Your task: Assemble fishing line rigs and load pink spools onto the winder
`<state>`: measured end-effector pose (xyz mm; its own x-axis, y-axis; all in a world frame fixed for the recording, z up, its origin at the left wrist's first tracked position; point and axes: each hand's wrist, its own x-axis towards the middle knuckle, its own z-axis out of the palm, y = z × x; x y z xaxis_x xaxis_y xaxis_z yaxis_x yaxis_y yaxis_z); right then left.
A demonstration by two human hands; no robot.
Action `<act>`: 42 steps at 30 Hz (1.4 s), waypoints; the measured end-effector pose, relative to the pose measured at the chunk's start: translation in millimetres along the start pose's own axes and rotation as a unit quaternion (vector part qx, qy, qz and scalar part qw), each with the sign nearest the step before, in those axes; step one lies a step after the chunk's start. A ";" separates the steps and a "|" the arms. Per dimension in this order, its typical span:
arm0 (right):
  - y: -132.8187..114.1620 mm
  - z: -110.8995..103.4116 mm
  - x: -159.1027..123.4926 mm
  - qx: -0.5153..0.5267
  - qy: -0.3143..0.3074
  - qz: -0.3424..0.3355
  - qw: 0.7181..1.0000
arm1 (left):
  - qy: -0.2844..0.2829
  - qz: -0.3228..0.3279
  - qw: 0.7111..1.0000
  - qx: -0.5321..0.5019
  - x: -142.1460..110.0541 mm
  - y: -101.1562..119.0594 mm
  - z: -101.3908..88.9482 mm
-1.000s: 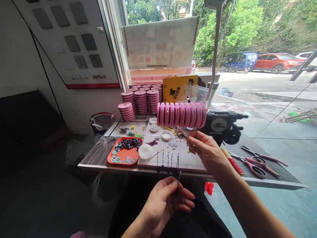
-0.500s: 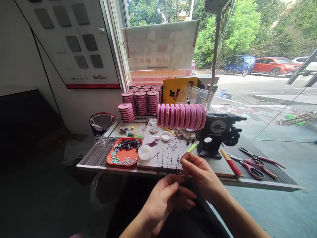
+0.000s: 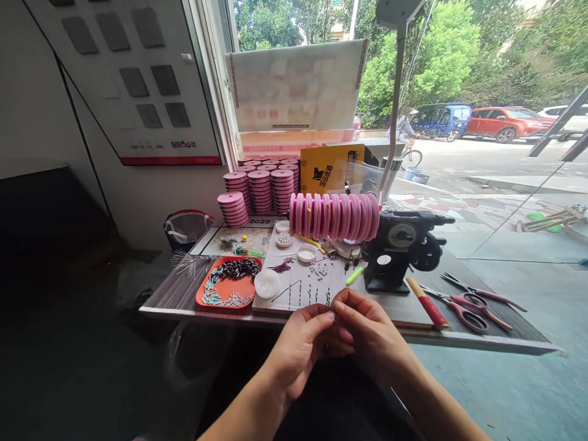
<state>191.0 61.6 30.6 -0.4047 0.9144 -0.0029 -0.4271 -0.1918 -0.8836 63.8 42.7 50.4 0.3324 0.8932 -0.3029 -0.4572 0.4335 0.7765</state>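
My left hand (image 3: 301,349) and my right hand (image 3: 370,334) meet just in front of the table's near edge, fingertips pinched together on something too small to make out. Right behind them lies a white work board (image 3: 305,278) with rows of small dark pieces and loose beads. A row of pink spools (image 3: 334,215) is mounted on a black winding machine (image 3: 399,248) beyond the right hand.
An orange tray (image 3: 228,283) of dark and silver parts sits at the left of the board, with white round lids (image 3: 267,283) beside it. Stacks of pink spools (image 3: 260,190) stand at the back. Red-handled scissors (image 3: 468,303) and a red-tipped stick (image 3: 427,304) lie on the right.
My right hand came back from the board near the spools, down to my left hand. The two hands now touch at the fingertips.
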 end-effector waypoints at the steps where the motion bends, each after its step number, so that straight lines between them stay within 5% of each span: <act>1: 0.3 0.2 0.2 0.003 0.001 -0.001 1.000 | -0.002 0.002 1.000 -0.001 0.7 0.5 0.7; 9: 0.4 0.1 -0.1 0.011 0.008 0.009 1.000 | -0.004 0.005 1.000 -0.014 1.7 -0.5 -1.4; 12: -11.5 -8.4 4.8 -0.073 0.083 -0.055 0.992 | 0.007 0.016 1.000 0.003 2.0 -1.3 -0.7; 17: -30.0 -22.7 27.6 -0.324 0.247 -0.202 0.890 | 0.036 0.095 0.984 0.146 5.4 -5.3 3.9; 21: -35.0 -21.1 39.7 -0.344 0.268 -0.236 0.868 | 0.036 0.155 0.951 0.266 1.9 -5.9 7.5; 25: -45.7 -18.0 30.8 -0.302 0.240 -0.232 0.893 | 0.098 0.244 0.894 0.363 1.0 5.6 16.9; 28: -56.4 -16.1 21.8 -0.252 0.212 -0.209 0.921 | 0.091 0.294 0.863 0.401 12.9 16.9 28.2; 33: -59.0 -15.2 20.7 -0.157 0.164 -0.175 0.958 | -0.007 0.251 0.919 0.303 33.9 20.3 40.2; 37: -51.4 -12.4 20.8 -0.063 0.086 -0.099 0.989 | -0.055 0.151 0.977 0.139 26.4 13.0 35.2; 42: -48.7 -4.9 18.9 0.002 0.054 -0.076 0.996 | -0.102 0.040 0.991 0.072 7.1 -3.1 17.0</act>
<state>208.1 90.0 71.2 -0.2450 0.9662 0.0802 -0.4800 -0.0490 -0.8759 81.7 45.7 55.2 0.4658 0.8752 -0.1306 -0.3721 0.3276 0.8685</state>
